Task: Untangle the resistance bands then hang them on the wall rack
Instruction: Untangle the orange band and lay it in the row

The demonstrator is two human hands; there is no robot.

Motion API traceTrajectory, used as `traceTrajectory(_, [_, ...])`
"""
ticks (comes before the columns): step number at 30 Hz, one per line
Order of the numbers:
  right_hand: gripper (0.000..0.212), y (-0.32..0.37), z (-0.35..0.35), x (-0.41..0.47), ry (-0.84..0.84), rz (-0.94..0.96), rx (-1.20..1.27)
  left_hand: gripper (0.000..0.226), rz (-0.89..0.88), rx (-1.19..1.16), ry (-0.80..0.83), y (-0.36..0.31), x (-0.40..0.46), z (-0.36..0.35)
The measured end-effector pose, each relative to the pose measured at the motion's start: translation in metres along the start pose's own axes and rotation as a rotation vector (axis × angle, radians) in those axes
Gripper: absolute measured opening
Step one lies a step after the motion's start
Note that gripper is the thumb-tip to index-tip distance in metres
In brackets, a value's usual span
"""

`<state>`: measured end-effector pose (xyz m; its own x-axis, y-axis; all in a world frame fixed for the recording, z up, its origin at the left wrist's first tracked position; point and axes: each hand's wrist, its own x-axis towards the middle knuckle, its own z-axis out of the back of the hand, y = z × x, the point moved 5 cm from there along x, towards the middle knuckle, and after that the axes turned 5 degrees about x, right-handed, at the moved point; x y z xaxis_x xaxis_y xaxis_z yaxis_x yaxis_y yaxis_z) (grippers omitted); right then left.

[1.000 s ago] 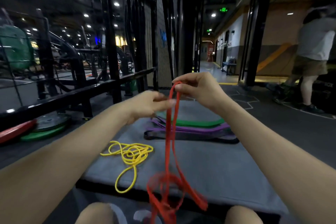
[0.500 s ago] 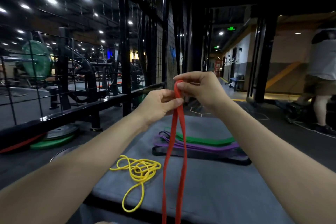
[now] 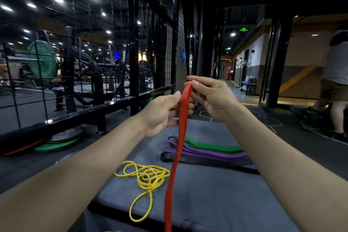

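The fingers (image 3: 195, 85) of the right hand (image 3: 212, 98) curl round the top of the red band (image 3: 180, 133), pinching its upper fold between thumb and forefinger; the left hand (image 3: 160, 113) sits just below and beside it, thumb and fingers closed on the same band a little lower down. The red band hangs straight from both hands as two flat strands lying against each other, running down past the bottom edge of the view. Beneath it lies a grey mat (image 3: 216, 194) on the floor; on the mat's left part a thin yellow band (image 3: 145, 179) lies in a loose tangle of loops, one long loop trailing toward the near edge. Farther back on the mat three wider bands lie flat, side by side and partly overlapping — a green band (image 3: 212, 146) farthest, a purple band (image 3: 211, 153) in the middle, a black band (image 3: 207, 162) nearest. To the left stands a black wire-grid partition (image 3: 105, 62), with green weight plates (image 3: 56, 147) on the floor at its foot; at the far right a person (image 3: 337, 73) stands, partly out of view.
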<state>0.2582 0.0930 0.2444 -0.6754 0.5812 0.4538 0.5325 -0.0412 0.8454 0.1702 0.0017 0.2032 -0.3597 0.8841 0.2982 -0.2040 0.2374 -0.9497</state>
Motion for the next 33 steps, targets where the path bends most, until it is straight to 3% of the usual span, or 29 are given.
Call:
traceTrajectory(9, [0.017,-0.017,0.004,0.008,0.015,-0.035,-0.179,0.015,-0.079,0.002,-0.255,-0.01,0.019,0.016])
traceTrajectory(11, [0.012,-0.04,0.004,-0.002,0.122,-0.11,-0.334,0.012,-0.103,-0.059,-0.311,-0.016,0.025,0.021])
traceTrajectory(14, [0.009,-0.066,-0.001,-0.018,0.248,-0.221,-0.36,0.011,-0.112,-0.095,-0.374,-0.023,0.033,0.025])
traceTrajectory(23, [0.015,-0.078,0.028,-0.011,0.196,-0.221,-0.534,0.015,-0.09,-0.264,-0.669,-0.029,0.039,0.066])
traceTrajectory(27, [0.011,-0.089,0.062,-0.022,0.209,-0.293,-0.802,0.018,-0.06,-0.367,-0.824,-0.016,0.029,0.093])
traceTrajectory(33, [0.023,-0.089,0.069,-0.024,0.196,-0.249,-0.835,0.006,0.013,-0.305,-0.875,0.014,0.031,0.105])
